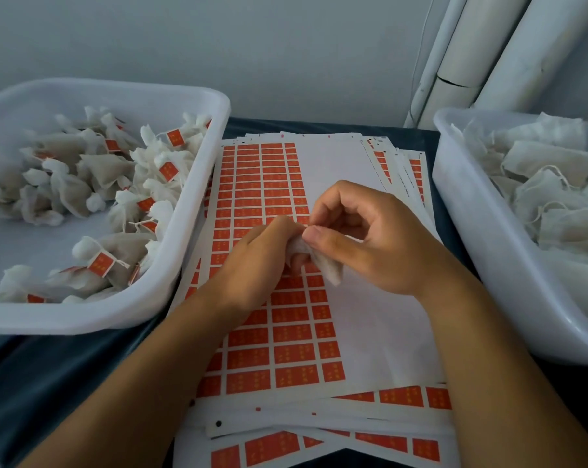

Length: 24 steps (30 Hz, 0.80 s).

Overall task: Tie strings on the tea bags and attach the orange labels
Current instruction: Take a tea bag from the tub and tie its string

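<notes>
Both hands meet above the centre of the label sheet [279, 319], a white sheet of orange labels topping a stack on the dark desk [49, 383]. The left hand [255, 261] curls its fingers around the lower part of a white tea bag [326, 265]; the right hand [363, 238] pinches the bag's top between thumb and forefinger. A white tray [191, 211] at left holds tied tea bags with orange labels [100, 264]. A second white tray [471, 231] at right holds unlabelled tea bags [549, 184] with loose strings.
</notes>
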Tool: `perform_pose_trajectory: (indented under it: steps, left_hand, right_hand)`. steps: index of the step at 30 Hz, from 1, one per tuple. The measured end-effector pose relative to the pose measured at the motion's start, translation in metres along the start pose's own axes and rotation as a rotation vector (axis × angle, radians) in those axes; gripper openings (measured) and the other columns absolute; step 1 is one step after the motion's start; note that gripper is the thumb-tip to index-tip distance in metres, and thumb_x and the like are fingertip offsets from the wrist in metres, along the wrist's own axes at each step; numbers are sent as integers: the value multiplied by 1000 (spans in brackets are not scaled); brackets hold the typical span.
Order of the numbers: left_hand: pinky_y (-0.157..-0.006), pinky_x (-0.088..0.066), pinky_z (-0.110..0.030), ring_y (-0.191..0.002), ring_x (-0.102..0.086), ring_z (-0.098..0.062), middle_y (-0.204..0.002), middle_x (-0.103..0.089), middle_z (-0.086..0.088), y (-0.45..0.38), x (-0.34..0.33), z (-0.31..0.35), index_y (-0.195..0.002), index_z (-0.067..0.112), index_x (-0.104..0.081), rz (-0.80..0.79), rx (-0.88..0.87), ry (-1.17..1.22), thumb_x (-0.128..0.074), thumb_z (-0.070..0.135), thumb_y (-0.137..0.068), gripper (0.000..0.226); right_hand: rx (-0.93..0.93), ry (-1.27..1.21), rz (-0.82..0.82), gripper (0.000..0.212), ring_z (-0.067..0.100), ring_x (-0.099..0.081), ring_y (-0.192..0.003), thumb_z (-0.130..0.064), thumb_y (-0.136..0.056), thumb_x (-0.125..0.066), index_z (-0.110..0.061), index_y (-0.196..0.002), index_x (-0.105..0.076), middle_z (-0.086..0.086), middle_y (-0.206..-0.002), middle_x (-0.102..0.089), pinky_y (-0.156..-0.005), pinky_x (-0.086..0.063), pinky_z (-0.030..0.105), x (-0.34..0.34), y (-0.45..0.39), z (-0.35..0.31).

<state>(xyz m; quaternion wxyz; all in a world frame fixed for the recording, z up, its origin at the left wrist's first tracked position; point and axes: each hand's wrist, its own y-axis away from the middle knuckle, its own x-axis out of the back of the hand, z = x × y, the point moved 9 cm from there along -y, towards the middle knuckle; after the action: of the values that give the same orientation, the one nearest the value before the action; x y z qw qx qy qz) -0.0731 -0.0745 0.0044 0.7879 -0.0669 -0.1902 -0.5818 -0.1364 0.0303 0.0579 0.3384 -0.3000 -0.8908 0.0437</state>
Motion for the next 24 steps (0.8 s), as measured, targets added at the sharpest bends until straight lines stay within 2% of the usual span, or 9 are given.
perform_pose_trajectory:
  steps: [6, 8, 10, 13, 16, 18, 20, 24]
  left_hand:
    - [-63, -41, -29, -50, -51, 3, -52, -50, 13, 1, 6, -3, -67, 20, -56, 45, 68, 58, -39, 30, -104, 42]
    - [-68, -46, -33, -62, -58, -3, -61, -60, 9, 2, 8, -2, -72, 18, -63, 61, 75, 59, -40, 30, -104, 41]
    - [-76, -53, -40, -77, -67, -16, -75, -69, 1, 2, 11, -3, -82, 15, -70, 76, 84, 62, -39, 30, -104, 40]
    - [-84, -55, -46, -85, -70, -24, -84, -74, -7, 0, 13, -6, -90, 13, -73, 108, 103, 76, -39, 31, -104, 41]
    - [-78, -55, -43, -80, -69, -22, -80, -73, -5, -1, 15, -11, -88, 14, -73, 130, 115, 102, -39, 33, -103, 42]
    - [-73, -52, -37, -75, -69, -16, -76, -73, 1, -2, 16, -15, -88, 17, -74, 153, 130, 119, -40, 37, -103, 42]
    - [-73, -51, -34, -72, -71, -12, -75, -74, 5, -2, 17, -19, -89, 21, -74, 173, 163, 143, -40, 46, -104, 46]
    - [-97, -53, -47, -93, -75, -17, -92, -78, 4, -4, 13, -20, -96, 26, -79, 113, 160, 195, -30, 68, -100, 65]
  right_hand:
    - [0, 33, -28, 8, 7, -71, -98, -27, -94, -73, -24, -102, -71, -16, -97, -73, -89, -57, 20, -2, 1, -1]
    - [-14, 45, -25, 11, 5, -71, -98, -31, -93, -74, -26, -103, -72, -18, -98, -73, -91, -56, 20, -1, 1, 0]
    - [-37, 68, -24, 13, 1, -71, -99, -36, -93, -73, -30, -104, -73, -20, -99, -74, -91, -56, 19, -2, 2, 2]
    - [-58, 94, -18, 17, -3, -69, -100, -42, -91, -71, -36, -107, -74, -24, -102, -74, -91, -54, 13, -2, 2, 4]
    - [-68, 116, -8, 24, -8, -66, -102, -49, -88, -66, -43, -111, -72, -27, -105, -72, -90, -51, 7, -2, 2, 4]
    - [-66, 150, -5, 28, -7, -65, -103, -49, -89, -65, -43, -115, -72, -26, -109, -71, -87, -52, 8, -2, 3, 5]
    - [-60, 178, 1, 29, -6, -65, -104, -48, -91, -65, -41, -118, -73, -25, -111, -71, -86, -53, 10, -2, 3, 4]
    - [-61, 180, -4, 34, -4, -66, -101, -57, -87, -66, -40, -116, -73, -24, -109, -71, -86, -57, 16, -3, 2, 4]
